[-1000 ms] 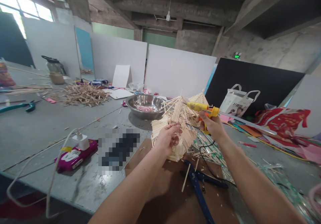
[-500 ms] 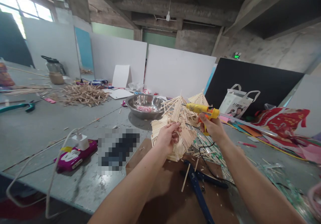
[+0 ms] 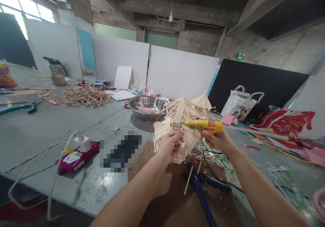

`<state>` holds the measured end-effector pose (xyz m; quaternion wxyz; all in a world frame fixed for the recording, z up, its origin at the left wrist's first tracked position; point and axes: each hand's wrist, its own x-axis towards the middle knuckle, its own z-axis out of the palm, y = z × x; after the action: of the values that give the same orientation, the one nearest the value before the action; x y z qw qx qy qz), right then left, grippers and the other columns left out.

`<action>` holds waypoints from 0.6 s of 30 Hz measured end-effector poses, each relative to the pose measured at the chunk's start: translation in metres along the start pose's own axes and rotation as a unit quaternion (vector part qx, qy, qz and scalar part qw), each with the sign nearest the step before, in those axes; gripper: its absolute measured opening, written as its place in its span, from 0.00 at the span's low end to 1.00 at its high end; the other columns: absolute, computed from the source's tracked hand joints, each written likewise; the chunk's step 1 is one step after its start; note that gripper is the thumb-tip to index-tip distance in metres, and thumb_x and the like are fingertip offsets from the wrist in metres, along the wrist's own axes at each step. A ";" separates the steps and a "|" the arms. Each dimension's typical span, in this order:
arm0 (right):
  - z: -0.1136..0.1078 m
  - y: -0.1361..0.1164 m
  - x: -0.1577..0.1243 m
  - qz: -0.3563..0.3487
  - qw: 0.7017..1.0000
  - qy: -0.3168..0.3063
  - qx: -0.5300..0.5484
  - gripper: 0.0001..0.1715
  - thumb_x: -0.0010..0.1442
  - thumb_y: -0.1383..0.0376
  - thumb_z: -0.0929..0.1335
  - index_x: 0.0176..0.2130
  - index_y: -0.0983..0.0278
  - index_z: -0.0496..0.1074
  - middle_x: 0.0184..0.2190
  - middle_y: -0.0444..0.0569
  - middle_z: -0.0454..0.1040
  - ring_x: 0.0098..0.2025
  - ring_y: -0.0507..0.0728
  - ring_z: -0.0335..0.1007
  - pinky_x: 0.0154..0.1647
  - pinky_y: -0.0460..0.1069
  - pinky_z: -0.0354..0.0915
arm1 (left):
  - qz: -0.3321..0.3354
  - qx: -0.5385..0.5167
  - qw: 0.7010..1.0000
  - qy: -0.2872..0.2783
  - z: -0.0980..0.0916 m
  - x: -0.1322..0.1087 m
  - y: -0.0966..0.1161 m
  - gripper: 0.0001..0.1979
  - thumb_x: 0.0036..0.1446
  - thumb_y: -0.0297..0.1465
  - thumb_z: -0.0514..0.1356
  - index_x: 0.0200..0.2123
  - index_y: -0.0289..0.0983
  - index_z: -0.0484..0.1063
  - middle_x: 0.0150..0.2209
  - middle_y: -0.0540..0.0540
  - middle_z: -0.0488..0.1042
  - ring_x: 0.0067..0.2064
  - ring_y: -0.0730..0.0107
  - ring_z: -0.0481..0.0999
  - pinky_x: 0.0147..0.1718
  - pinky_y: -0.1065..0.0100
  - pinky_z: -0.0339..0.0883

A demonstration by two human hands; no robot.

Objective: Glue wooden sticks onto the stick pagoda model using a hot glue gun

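1. The left hand [image 3: 170,142] has its fingers closed on the near side of a stick model [image 3: 177,113], a small building of thin wooden sticks with a peaked roof.
2. The stick model stands at the far edge of a brown cardboard sheet [image 3: 172,200] on the grey bench [image 3: 38,125], just in front of a steel bowl [image 3: 147,105].
3. The right hand [image 3: 218,139] is clamped around the grip of a yellow glue gun [image 3: 201,124], held level, with its nozzle pointing left and right against the model's sticks, just above the left hand.
4. Blue cutters [image 3: 200,189] lie on the cardboard between the two forearms, with loose sticks about them.
5. To the left, a pink device [image 3: 76,154] with a white plug and cable lies on the bench.
6. Farther back are a heap of sticks [image 3: 85,96] and green-handled pliers [image 3: 17,107].
7. A white bag [image 3: 241,105] stands behind the right hand.
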<state>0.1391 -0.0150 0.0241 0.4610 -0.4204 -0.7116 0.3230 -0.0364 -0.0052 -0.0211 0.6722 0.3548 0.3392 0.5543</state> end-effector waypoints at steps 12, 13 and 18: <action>0.001 0.007 0.002 -0.090 0.990 0.023 -0.105 0.10 0.46 0.61 0.68 0.18 0.63 0.70 0.08 0.38 0.56 0.12 0.46 0.48 0.08 0.42 0.47 | -0.003 0.029 1.000 0.011 -0.005 -0.005 -0.008 0.12 0.37 0.34 0.62 0.23 0.33 0.64 0.15 0.53 0.65 0.11 0.85 0.54 0.10 0.77 0.42; 0.001 0.007 0.002 -0.089 0.990 0.024 -0.110 0.10 0.46 0.61 0.68 0.18 0.63 0.70 0.09 0.38 0.56 0.12 0.46 0.48 0.09 0.42 0.47 | -0.004 0.030 1.000 0.010 -0.005 -0.005 -0.008 0.12 0.37 0.34 0.63 0.23 0.33 0.64 0.15 0.53 0.65 0.11 0.85 0.54 0.10 0.77 0.41; 0.001 0.008 0.001 -0.083 0.988 0.032 -0.123 0.10 0.45 0.61 0.69 0.18 0.64 0.69 0.10 0.39 0.57 0.13 0.47 0.50 0.10 0.43 0.48 | -0.005 0.026 1.000 0.005 -0.006 -0.005 -0.010 0.12 0.37 0.34 0.62 0.22 0.33 0.64 0.15 0.53 0.65 0.11 0.85 0.54 0.10 0.77 0.42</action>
<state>0.1404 -0.0106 0.0174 0.4539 -0.4231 -0.7633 0.1800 -0.0376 -0.0105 -0.0322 0.6636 0.3681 0.3587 0.5436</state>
